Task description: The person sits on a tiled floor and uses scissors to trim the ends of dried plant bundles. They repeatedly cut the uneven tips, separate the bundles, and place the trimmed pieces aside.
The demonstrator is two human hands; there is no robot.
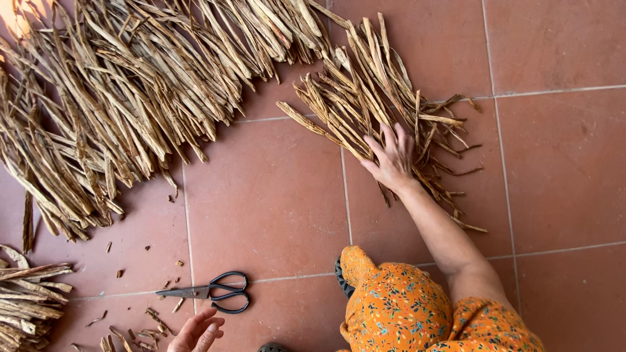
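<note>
Head view, floor of red tiles (pixel 561 163). Right hand (pixel 393 160): fingers spread, palm down, pressing on a small bundle of dry brown strips (pixel 365 91) lying just right of centre. Left hand (pixel 197 331): at the bottom edge, open, holding nothing, just below black-handled scissors (pixel 212 292). Large heap of strips (pixel 124 85) at upper left; smaller stack (pixel 26 300) at lower left. Orange flowered sleeve (pixel 398 306) at bottom.

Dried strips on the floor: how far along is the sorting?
Done: a small bundle lies stacked at the left edge, cut bits beside the scissors. In hand: the right hand presses on a separated batch. Left hand is open, empty. Left: the large pile, still spread out.
</note>
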